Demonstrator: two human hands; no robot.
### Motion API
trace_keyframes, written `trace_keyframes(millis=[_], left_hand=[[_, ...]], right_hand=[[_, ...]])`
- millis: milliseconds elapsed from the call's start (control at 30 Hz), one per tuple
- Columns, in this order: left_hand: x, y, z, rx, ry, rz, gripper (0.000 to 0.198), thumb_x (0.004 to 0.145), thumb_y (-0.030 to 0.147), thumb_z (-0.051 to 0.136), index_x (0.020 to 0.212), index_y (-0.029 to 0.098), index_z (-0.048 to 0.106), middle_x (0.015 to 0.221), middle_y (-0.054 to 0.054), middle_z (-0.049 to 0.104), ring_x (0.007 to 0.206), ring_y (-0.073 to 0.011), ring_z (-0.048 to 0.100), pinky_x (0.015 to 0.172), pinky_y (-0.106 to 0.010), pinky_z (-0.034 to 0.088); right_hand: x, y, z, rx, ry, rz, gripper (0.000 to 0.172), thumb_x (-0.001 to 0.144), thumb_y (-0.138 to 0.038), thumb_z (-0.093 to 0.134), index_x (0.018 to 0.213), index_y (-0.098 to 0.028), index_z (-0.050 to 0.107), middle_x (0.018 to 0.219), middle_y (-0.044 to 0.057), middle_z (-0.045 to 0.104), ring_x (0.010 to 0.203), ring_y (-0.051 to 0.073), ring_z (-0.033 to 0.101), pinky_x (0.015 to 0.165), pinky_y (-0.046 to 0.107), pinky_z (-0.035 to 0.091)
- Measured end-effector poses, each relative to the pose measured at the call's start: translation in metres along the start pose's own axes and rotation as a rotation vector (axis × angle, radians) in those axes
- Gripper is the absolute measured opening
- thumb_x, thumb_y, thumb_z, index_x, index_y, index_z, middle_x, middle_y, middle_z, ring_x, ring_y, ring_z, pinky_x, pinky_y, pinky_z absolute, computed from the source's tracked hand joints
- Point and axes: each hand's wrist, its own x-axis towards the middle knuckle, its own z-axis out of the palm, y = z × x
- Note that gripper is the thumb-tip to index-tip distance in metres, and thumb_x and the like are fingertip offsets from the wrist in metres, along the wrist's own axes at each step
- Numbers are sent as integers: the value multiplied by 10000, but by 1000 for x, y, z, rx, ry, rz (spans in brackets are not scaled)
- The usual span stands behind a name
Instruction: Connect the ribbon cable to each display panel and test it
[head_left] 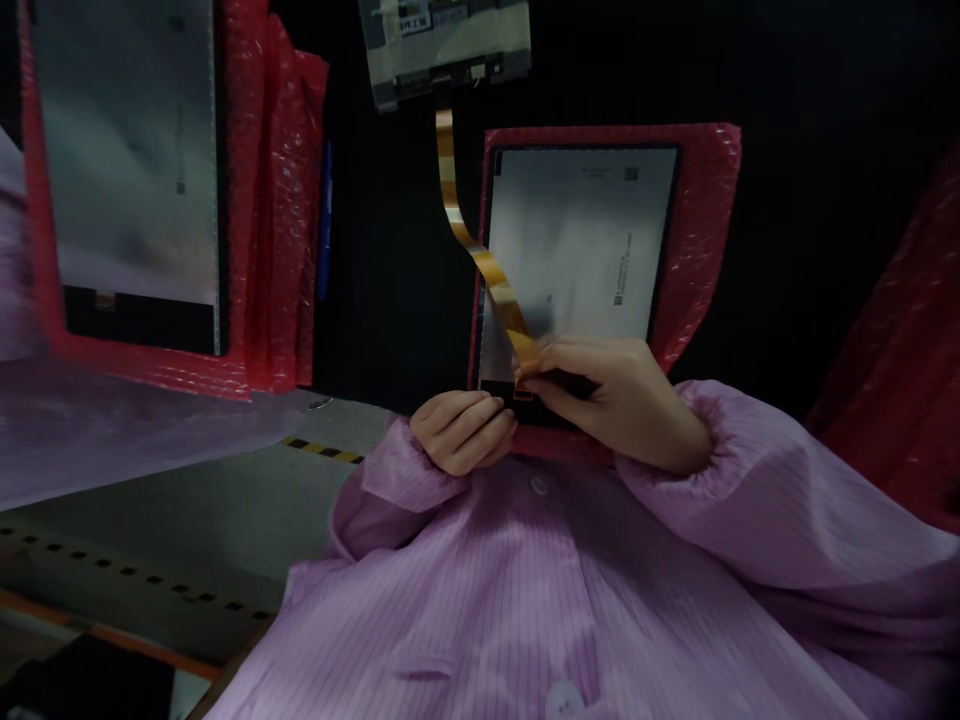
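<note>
right hand pinches the amber flex cable; left hand curled closed, inside hidden.

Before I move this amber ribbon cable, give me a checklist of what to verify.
Right hand on the amber flexible ribbon cable: ok, pinching it near its lower end.
Lower end of the cable: cannot tell, the fingers hide it.
Upper end at the grey rectangular board: ok, it reaches the board's lower edge.
Cable run: cannot tell if creased; it bends and twists on its way down.
Left hand: cannot tell if it touches the silver rectangular display panel; it is curled at the panel's lower edge.
Panel seating: ok, it lies on the red bubble wrap sheet.
</note>
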Motion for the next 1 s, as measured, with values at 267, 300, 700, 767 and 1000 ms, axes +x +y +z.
trace_keyframes(millis=[267, 300, 700, 767, 1000], left_hand=[[-2, 0, 1, 8, 3, -7, 43, 758, 178, 667, 801, 175, 672, 696, 10, 713, 640, -126, 676, 555, -220, 596], [-3, 1, 1, 5, 4, -8, 44, 758, 176, 666, 802, 174, 671, 697, 8, 712, 638, -127, 675, 552, -222, 594], [-4, 2, 1, 1, -27, -11, 101, 751, 165, 667, 850, 147, 672, 731, -17, 707, 670, -137, 661, 593, -237, 583], [-5, 1, 1, 8, -28, -17, 105, 762, 171, 657, 861, 141, 676, 741, -21, 704, 678, -137, 657, 594, -240, 579], [-9, 0, 0, 34, -80, 25, 192, 799, 227, 653, 971, 158, 705, 793, -36, 687, 732, -150, 633, 650, -262, 573]], right_hand=[[0, -1, -4, 24, -64, 41, 99, 887, -133, 594, 872, -178, 681, 848, 13, 687, 750, 131, 624, 667, 257, 476], [0, -1, -4, 33, -72, 46, 105, 889, -133, 588, 875, -183, 679, 856, 14, 686, 762, 135, 625, 676, 260, 480], [-2, 1, -2, -24, -78, -29, 163, 901, -93, 547, 812, -151, 671, 851, 41, 666, 810, 149, 614, 708, 259, 461], [-2, 1, -2, -19, -91, -18, 181, 908, -98, 536, 787, -149, 661, 845, 46, 669, 820, 157, 615, 727, 269, 464], [-2, 0, -2, -22, -117, -16, 210, 914, -95, 517, 764, -171, 644, 831, 30, 672, 824, 156, 603, 734, 279, 466]])
